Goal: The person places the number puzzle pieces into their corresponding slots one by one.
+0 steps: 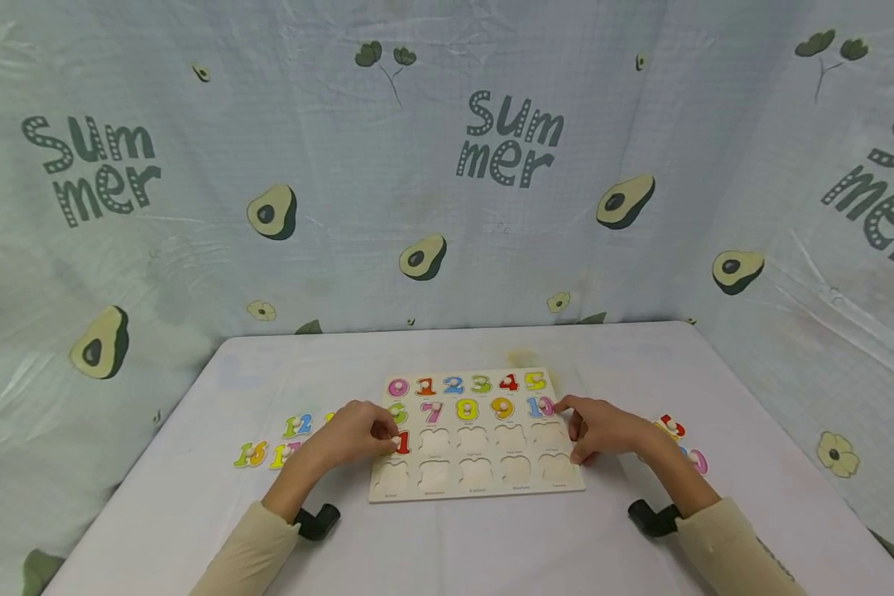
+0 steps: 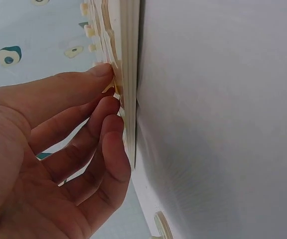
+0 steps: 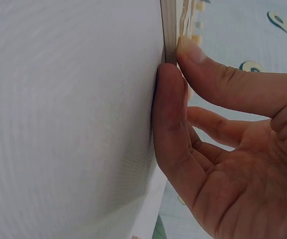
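A wooden number puzzle board (image 1: 477, 494) lies on the white table, its two upper rows filled with knobbed number pieces from 0 to 10. Over the left end of the third row, my left hand (image 1: 361, 430) pinches a red number piece (image 1: 403, 444), partly hidden by the fingers. In the left wrist view, thumb and fingertips of the left hand (image 2: 76, 144) meet close at the face of the board (image 2: 128, 55). My right hand (image 1: 607, 426) grips the board's right edge. The right wrist view shows that thumb on the board's edge (image 3: 169, 30), with a finger against its side.
Left of the board lie loose number pieces, among them a 12 (image 1: 298, 425), a 16 (image 1: 251, 454) and a 17 (image 1: 283, 454). Beyond the right wrist lie a red-and-yellow piece (image 1: 670, 427) and a blue-and-pink piece (image 1: 696, 461), partly covered by the arm. A printed cloth (image 1: 387, 165) hangs behind the table.
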`<action>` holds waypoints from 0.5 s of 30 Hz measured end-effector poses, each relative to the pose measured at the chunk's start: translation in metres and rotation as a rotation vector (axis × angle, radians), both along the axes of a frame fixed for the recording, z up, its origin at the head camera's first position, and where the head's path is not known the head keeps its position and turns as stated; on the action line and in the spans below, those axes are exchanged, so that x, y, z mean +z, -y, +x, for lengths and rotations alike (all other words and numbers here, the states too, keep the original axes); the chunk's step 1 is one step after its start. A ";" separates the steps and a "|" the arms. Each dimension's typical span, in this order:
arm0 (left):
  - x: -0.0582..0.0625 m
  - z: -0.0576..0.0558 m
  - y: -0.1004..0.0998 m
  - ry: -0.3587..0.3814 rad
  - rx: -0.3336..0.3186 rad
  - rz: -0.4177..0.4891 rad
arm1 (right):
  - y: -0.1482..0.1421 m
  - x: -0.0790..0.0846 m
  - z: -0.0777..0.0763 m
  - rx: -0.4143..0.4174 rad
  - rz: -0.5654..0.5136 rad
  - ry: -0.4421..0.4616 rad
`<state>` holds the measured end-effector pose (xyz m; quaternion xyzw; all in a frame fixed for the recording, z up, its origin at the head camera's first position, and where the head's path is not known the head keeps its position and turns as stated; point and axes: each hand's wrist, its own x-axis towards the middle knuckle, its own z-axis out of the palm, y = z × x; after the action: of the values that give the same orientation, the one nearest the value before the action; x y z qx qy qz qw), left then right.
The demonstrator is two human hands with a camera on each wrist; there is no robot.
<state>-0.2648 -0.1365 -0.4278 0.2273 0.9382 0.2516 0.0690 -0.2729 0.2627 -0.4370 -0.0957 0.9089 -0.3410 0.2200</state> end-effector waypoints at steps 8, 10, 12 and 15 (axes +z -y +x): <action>0.000 0.000 0.001 -0.003 0.014 -0.022 | 0.000 0.000 -0.001 0.002 0.005 -0.006; 0.001 0.000 0.001 -0.003 0.027 -0.026 | 0.000 0.000 -0.001 -0.002 0.005 -0.004; 0.004 0.001 0.001 0.002 0.044 -0.024 | 0.000 -0.001 0.000 -0.005 0.004 -0.002; 0.009 0.002 0.006 -0.001 0.064 -0.007 | 0.000 -0.001 0.000 -0.006 -0.001 0.000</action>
<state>-0.2632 -0.1428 -0.4185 0.1970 0.9459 0.2503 0.0614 -0.2726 0.2632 -0.4380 -0.0932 0.9091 -0.3419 0.2189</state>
